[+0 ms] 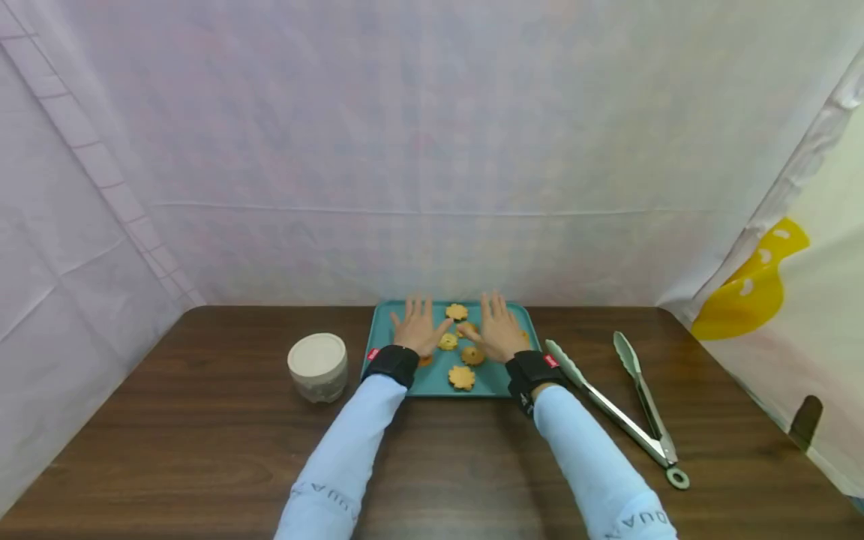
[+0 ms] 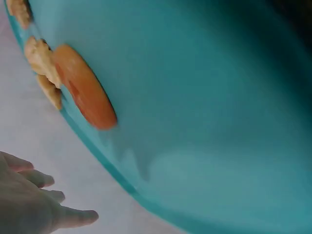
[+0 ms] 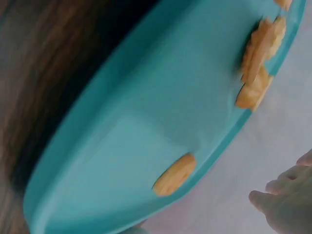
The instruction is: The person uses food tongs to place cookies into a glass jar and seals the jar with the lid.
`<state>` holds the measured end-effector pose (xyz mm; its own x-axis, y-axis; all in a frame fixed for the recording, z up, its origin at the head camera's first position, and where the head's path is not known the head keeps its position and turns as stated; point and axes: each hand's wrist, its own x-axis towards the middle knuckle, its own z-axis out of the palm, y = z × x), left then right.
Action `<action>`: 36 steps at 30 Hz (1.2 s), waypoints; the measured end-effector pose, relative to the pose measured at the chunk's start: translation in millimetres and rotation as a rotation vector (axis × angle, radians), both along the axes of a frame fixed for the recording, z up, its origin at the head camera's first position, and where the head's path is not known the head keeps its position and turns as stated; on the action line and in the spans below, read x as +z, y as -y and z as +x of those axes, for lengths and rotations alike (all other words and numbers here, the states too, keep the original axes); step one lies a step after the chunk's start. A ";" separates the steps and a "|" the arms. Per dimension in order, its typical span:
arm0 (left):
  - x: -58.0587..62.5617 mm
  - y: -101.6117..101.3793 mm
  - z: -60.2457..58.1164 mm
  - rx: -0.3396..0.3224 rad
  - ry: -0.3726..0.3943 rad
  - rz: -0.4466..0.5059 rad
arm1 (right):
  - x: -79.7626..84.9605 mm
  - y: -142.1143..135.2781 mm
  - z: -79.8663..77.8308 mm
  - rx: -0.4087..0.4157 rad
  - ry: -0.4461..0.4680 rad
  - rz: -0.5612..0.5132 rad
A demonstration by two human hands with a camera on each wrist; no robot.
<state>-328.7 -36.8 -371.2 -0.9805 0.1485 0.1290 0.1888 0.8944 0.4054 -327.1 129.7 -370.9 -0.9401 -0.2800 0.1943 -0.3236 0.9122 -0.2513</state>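
A teal tray (image 1: 435, 384) with several scalloped golden cookies (image 1: 462, 377) lies at the far edge of the table. Over its left half is my left hand (image 1: 418, 331), fingers spread and holding nothing. My right hand (image 1: 499, 337) is likewise spread over the right half, empty. Both appear raised above the tray in the wrist views. An orange-brown oval cookie (image 2: 85, 87) shows in the left wrist view, near paler cookies. In the right wrist view, a single cookie (image 3: 175, 174) lies apart from a cluster. My hands hide part of the tray in the head view.
A pale cup-shaped container (image 1: 319, 367) stands left of the tray on the dark wooden table (image 1: 202, 435). To the right lie metal tongs (image 1: 624, 420), spread apart, their ring toward me. White sheeting (image 1: 418, 150) hangs behind the table.
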 end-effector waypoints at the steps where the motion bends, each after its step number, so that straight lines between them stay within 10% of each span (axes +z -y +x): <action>1: -0.4 0.1 0.9 -0.001 0.011 0.009 | -0.7 1.2 0.9 0.007 -0.007 -0.009; 16: 6.5 10.3 22.5 -0.162 0.006 0.166 | -9.4 19.0 21.0 0.078 0.073 -0.228; 36: 10.1 54.3 64.1 -0.203 0.014 0.383 | 0.3 54.6 42.1 0.230 0.180 -0.252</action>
<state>-264.5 -91.1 -361.1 -0.9382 0.2829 0.1994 0.3380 0.6244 0.7042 -285.0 75.0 -370.6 -0.8835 -0.4523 0.1220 -0.4433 0.7230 -0.5299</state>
